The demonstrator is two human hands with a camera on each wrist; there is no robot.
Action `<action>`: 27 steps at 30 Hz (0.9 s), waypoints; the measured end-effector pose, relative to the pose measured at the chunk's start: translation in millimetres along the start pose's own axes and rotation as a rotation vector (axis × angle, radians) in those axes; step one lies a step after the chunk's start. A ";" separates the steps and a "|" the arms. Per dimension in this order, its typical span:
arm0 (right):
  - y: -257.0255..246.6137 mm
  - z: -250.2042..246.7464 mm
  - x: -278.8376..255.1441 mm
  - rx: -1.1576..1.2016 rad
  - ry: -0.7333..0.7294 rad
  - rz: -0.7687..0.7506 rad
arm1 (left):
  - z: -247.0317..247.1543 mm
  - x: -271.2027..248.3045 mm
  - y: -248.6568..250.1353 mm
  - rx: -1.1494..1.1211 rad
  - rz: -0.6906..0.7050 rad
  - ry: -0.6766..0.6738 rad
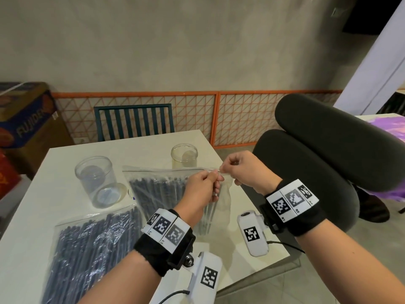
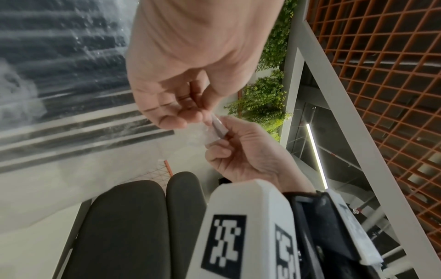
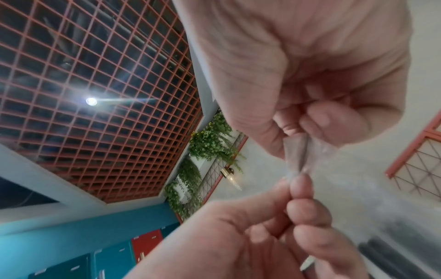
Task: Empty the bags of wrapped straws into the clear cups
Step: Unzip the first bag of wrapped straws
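Observation:
A clear zip bag of dark wrapped straws (image 1: 162, 189) stands upright over the white table (image 1: 65, 154). My left hand (image 1: 215, 179) and right hand (image 1: 223, 170) both pinch its top right corner, fingertips almost touching. In the left wrist view the left hand (image 2: 205, 115) and right hand (image 2: 222, 130) grip the bag's top strip (image 2: 218, 125). The right wrist view shows that strip (image 3: 296, 152) stretched between the two pinches. A second full bag (image 1: 87, 249) lies flat at the front left. One clear cup (image 1: 96, 178) stands at the left, another (image 1: 184, 155) behind the held bag.
A teal chair (image 1: 133, 121) stands behind the table. A black office chair (image 1: 328, 150) sits close on the right, past the table's right edge. An orange mesh fence (image 1: 219, 115) runs along the wall. Cardboard boxes (image 1: 26, 119) are stacked at the left.

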State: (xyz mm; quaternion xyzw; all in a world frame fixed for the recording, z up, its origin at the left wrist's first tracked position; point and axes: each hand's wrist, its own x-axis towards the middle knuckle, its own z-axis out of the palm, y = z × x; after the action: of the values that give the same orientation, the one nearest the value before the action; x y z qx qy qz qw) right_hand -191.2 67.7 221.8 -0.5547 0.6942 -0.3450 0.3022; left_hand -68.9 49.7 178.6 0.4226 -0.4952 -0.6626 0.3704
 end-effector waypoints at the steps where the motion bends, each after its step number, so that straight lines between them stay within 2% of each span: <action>1: 0.9 3.1 1.6 -0.021 0.013 -0.003 | 0.4 -0.6 -0.4 0.000 -0.001 0.007; 4: 7.6 8.0 12.1 -0.204 0.153 -0.055 | 3.8 -4.4 -5.2 0.031 0.004 -0.016; 6: 12.3 5.9 18.0 -0.235 0.233 -0.084 | 6.2 -6.6 -8.4 0.030 0.008 -0.020; 9: 13.7 3.0 18.1 -0.209 0.119 -0.143 | 2.7 -4.0 -6.1 0.000 0.018 0.027; 12: 10.4 5.2 18.1 -0.220 -0.019 -0.222 | 1.5 -1.7 -4.5 0.039 0.017 0.015; 14: 13.1 9.4 22.3 -0.241 -0.016 -0.230 | 1.0 -2.7 -3.2 0.024 -0.007 0.020; 18: 17.5 12.0 25.7 -0.195 -0.029 -0.224 | -16.0 3.3 2.5 -0.078 -0.019 0.181; 20: 18.1 10.9 29.4 -0.174 -0.047 -0.197 | -23.7 6.7 3.8 -0.080 0.000 0.207; 21: 17.6 10.6 32.2 -0.172 -0.018 -0.170 | -25.0 6.7 4.0 -0.072 0.016 0.202; 23: 16.7 10.8 39.9 -0.232 0.149 -0.126 | -24.0 4.6 2.0 -0.052 0.035 0.184; 25: 11.3 13.6 39.3 -0.445 0.279 -0.132 | -23.1 1.8 -2.2 -0.041 0.038 0.169; 27: 3.1 21.6 32.8 -0.607 0.214 -0.213 | -24.1 1.6 -5.3 -0.031 0.040 0.149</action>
State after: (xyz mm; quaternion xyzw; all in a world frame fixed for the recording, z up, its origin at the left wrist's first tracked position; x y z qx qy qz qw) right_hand -182.2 33.0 205.6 -0.6493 0.7312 -0.2086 0.0108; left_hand -47.5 41.2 169.4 0.4550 -0.4642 -0.6293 0.4259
